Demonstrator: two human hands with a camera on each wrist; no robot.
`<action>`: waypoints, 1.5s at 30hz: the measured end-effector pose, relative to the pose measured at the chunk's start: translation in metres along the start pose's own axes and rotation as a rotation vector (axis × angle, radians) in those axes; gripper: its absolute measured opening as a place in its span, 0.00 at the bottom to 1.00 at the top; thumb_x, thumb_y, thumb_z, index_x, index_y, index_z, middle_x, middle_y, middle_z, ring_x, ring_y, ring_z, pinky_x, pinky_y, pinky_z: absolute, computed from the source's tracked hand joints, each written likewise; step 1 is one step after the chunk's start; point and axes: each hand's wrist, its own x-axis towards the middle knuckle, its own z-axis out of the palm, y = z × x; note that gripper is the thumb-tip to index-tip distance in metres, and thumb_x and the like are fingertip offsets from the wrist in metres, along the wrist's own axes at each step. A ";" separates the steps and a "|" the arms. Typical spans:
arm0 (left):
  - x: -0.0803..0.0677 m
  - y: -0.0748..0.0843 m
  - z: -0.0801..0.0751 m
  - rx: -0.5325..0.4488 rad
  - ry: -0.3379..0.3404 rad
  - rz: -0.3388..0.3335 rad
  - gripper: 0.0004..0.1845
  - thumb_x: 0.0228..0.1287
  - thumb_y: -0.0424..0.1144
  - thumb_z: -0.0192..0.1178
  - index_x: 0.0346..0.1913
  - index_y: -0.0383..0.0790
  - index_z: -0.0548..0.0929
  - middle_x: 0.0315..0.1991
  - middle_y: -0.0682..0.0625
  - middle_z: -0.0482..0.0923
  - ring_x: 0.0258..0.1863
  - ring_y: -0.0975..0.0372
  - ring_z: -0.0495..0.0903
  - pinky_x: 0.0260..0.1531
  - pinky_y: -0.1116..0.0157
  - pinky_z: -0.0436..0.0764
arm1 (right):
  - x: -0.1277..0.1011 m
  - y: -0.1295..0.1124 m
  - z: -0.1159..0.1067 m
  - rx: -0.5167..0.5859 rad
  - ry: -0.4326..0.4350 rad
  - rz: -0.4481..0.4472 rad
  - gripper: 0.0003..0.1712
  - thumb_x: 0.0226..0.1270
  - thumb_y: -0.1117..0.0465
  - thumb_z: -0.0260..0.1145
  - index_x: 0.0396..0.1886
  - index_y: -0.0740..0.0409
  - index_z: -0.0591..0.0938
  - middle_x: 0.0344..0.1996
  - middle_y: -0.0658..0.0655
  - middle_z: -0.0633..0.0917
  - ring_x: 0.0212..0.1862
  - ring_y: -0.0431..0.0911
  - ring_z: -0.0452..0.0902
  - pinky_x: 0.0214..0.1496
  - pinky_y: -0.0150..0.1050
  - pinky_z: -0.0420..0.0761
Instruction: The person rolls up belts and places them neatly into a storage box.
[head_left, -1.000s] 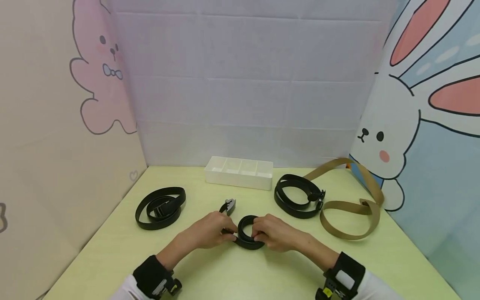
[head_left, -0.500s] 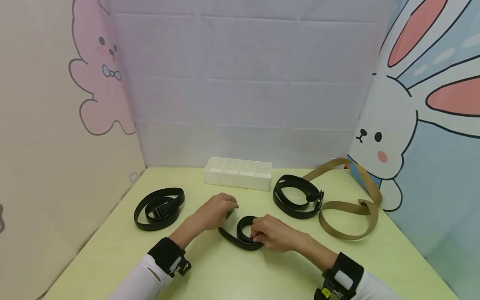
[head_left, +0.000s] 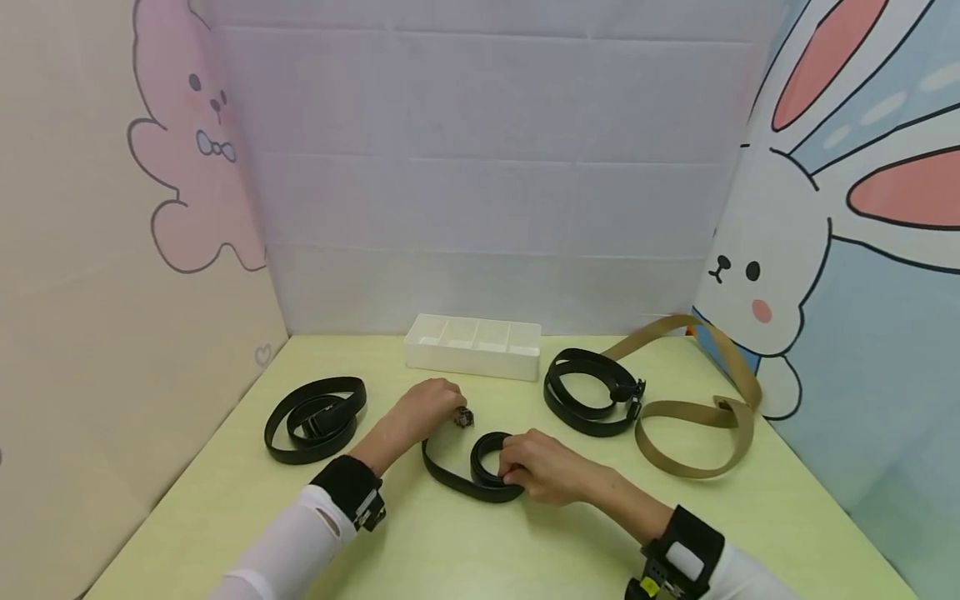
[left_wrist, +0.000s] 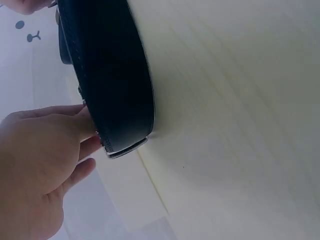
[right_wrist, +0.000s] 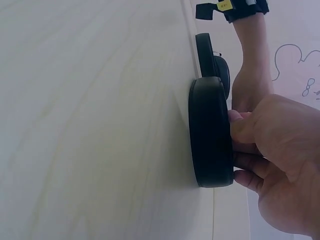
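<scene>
A black belt (head_left: 487, 492) stands on its edge on the table between both hands, its right part wound into a small coil. At the coil's right side my right hand (head_left: 547, 467) grips the wound layers; in the right wrist view the thumb and fingers of that hand (right_wrist: 282, 150) pinch the coil (right_wrist: 210, 135). My left hand (head_left: 429, 410) holds the belt's free end, where a metal buckle (head_left: 463, 417) shows beside the fingertips. Seen from the left wrist, the fingers (left_wrist: 89, 122) reach behind the band (left_wrist: 117, 85), partly hidden by it.
Another coiled black belt (head_left: 324, 421) lies at the left. Farther right are a third black belt (head_left: 596, 427) in loose loops and a tan webbing strap (head_left: 678, 471). A white compartment box (head_left: 472, 360) stands at the back, before the cloth backdrop (head_left: 480, 200).
My left hand has moved away from the coil, back and slightly left, drawing the belt's buckle end into a wider curve. The right hand stays at the coil.
</scene>
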 end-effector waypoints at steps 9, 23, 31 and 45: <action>0.032 0.014 0.013 -0.200 -0.024 -0.199 0.11 0.76 0.39 0.75 0.32 0.44 0.90 0.29 0.52 0.87 0.26 0.64 0.75 0.30 0.66 0.72 | 0.001 -0.002 0.004 -0.004 0.005 -0.002 0.10 0.73 0.72 0.75 0.33 0.53 0.90 0.32 0.50 0.89 0.34 0.32 0.81 0.43 0.26 0.79; 0.063 0.046 0.014 -0.340 0.028 -0.108 0.14 0.74 0.40 0.78 0.29 0.45 0.86 0.23 0.56 0.79 0.24 0.68 0.70 0.29 0.72 0.66 | 0.001 -0.004 0.004 -0.013 0.032 -0.031 0.11 0.71 0.73 0.75 0.33 0.53 0.90 0.32 0.49 0.89 0.35 0.33 0.81 0.43 0.26 0.79; 0.019 0.034 -0.005 -0.281 -0.003 -0.192 0.10 0.75 0.40 0.77 0.47 0.37 0.93 0.42 0.44 0.93 0.39 0.54 0.90 0.39 0.57 0.88 | -0.001 -0.004 0.002 -0.017 0.006 0.009 0.11 0.72 0.73 0.74 0.34 0.53 0.91 0.33 0.49 0.88 0.35 0.31 0.80 0.43 0.27 0.80; -0.007 0.021 -0.006 -0.359 0.012 -0.287 0.17 0.72 0.32 0.74 0.21 0.42 0.91 0.15 0.58 0.78 0.18 0.68 0.69 0.23 0.69 0.69 | -0.002 -0.002 0.001 -0.002 0.017 -0.004 0.11 0.71 0.74 0.74 0.34 0.53 0.90 0.33 0.50 0.89 0.35 0.31 0.80 0.43 0.26 0.80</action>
